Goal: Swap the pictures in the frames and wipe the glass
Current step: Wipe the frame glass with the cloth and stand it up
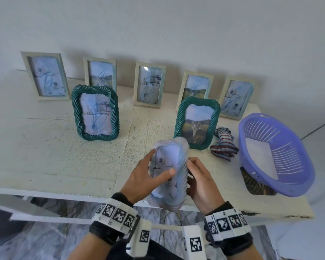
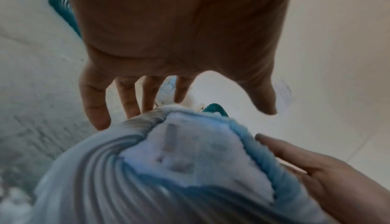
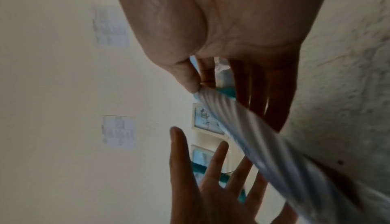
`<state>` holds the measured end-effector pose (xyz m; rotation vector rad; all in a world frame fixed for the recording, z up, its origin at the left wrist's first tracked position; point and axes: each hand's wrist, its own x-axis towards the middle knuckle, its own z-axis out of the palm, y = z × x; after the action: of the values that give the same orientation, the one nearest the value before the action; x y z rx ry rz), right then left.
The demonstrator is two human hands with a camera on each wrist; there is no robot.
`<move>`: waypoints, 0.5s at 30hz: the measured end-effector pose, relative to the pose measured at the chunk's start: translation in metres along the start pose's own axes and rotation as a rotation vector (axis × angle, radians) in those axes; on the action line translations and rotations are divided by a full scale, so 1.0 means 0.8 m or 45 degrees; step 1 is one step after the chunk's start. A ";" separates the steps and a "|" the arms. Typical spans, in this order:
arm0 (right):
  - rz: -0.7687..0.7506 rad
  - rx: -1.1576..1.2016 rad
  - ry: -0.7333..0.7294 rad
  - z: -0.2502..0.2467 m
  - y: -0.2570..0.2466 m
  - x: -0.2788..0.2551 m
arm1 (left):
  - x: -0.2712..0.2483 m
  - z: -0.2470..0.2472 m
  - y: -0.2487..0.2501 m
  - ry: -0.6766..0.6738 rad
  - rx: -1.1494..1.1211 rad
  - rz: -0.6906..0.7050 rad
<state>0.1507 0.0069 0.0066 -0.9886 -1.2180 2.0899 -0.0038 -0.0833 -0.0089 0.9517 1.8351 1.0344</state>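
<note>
Here the right hand [image 1: 201,182] grips the right edge of a pale blue twisted-rim frame [image 1: 178,186], thumb pinched against fingers, holding it above the near edge of the white table [image 1: 64,147]. The left hand [image 1: 144,177] lies with straight fingers across the frame's face. Just behind stands a green frame [image 1: 213,109]; another green frame [image 1: 96,91] stands to the left. A striped cloth [image 1: 224,147] lies beside a purple basket [image 1: 255,166]. Five pale frames line the wall.

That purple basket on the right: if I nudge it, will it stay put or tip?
Likely to shift or rock. The basket sits tilted, its near side propped on something dark at the table edge. Its thin slotted walls suggest it is light, so a push may slide it. The paper sheet inside adds little weight.
</note>
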 end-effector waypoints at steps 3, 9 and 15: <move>-0.151 0.045 -0.112 0.021 -0.011 -0.012 | -0.002 0.008 0.013 -0.059 -0.369 0.008; -0.394 -0.577 -0.125 0.036 -0.011 -0.020 | -0.006 0.004 0.030 -0.114 -0.691 0.031; -0.523 -0.974 -0.040 0.024 -0.018 -0.021 | -0.010 -0.005 0.035 -0.040 -0.663 -0.002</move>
<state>0.1466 -0.0087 0.0316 -0.8905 -2.1004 1.3275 0.0015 -0.0809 0.0199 0.6438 1.4291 1.3953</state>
